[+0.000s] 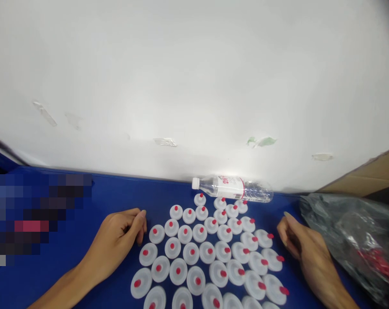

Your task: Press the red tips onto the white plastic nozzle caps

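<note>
Many round white translucent plastic caps with red tips (191, 253) stand in loose rows on the blue tabletop. To the left of them, my left hand (125, 231) rests on the table with its fingers loosely curled and the thumb against them. Nothing shows in it. My right hand (305, 246) lies on the opposite side, near the rightmost caps, its fingers also curled in and no object visible. Neither hand touches a cap. The nearest caps are cut off by the bottom edge of the view.
A clear plastic bottle (231, 188) with a white cap lies on its side against the white wall (194, 86). On the right, a dark plastic bag (351, 231) holds red pieces. Cardboard (371, 178) stands behind it. A blurred patch covers the far left.
</note>
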Demonstrator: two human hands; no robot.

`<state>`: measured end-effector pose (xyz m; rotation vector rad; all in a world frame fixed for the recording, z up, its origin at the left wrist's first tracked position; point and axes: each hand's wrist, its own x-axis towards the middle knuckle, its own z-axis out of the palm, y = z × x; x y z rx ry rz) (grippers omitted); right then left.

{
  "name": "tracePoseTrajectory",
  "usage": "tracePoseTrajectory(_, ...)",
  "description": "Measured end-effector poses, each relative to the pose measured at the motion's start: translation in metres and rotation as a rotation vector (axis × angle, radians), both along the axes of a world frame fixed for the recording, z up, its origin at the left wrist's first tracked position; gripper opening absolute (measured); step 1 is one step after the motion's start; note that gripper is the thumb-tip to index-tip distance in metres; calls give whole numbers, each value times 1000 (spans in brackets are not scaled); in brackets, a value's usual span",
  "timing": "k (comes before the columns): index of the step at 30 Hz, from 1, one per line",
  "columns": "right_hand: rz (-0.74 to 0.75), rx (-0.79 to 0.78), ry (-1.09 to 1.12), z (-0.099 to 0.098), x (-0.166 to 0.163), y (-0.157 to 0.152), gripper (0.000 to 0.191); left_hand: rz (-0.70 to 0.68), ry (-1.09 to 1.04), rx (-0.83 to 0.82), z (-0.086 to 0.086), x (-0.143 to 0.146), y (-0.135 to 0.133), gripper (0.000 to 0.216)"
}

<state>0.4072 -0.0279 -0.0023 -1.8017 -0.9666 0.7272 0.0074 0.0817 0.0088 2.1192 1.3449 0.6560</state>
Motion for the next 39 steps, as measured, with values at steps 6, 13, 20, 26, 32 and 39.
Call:
tracePoseTrajectory(6,-10,0,12,-1,-2,0,68,3,4,-1,0,0,0,69)
tracePoseTrajectory(13,5,3,-12,3,-2,1,68,1,3,-2,2,2,1,69)
tracePoseTrajectory(20,-4,-3,10,1,-3,1,68,-2,1,-10,0,0,0,68)
tracePoseTrajectory(26,-6,-10,20,2,-2,1,68,-1,2,-18,-1,0,1,69)
tracePoseTrajectory(32,8,16,2,1,-1,1,67,-3,2,-11,1,0,-1,69)
tracePoseTrajectory(39,11,7,4,-1,0,0,66,-3,4,-5,2,1,0,69)
